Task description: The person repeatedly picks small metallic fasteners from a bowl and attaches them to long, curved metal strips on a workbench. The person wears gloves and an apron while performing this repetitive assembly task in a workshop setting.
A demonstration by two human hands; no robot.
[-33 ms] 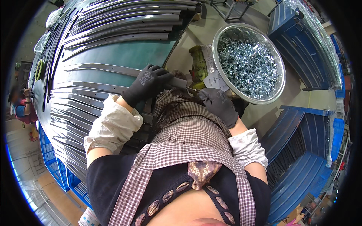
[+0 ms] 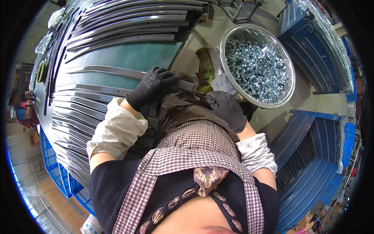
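Note:
My left hand (image 2: 152,86), in a black work glove, is closed around a long dark metal strip (image 2: 113,70) close to its right end. Most of that strip extends left over the green tabletop. The strip's end (image 2: 184,85) sticks out past my fingers above my checked apron. My right hand (image 2: 226,107), gloved alike, pinches a small thin metal piece (image 2: 198,93) whose tip meets the strip's end; my fingers hide the rest of it. Beyond my right hand stands a clear round bowl (image 2: 289,93) heaped with small shiny metal clips (image 2: 255,68).
Many more dark strips (image 2: 85,101) lie side by side on the green table (image 2: 128,56). Blue metal racks (image 2: 311,50) stand at the right, and blue plastic crates (image 2: 56,167) at the lower left. Another person (image 2: 25,111) is at the far left edge.

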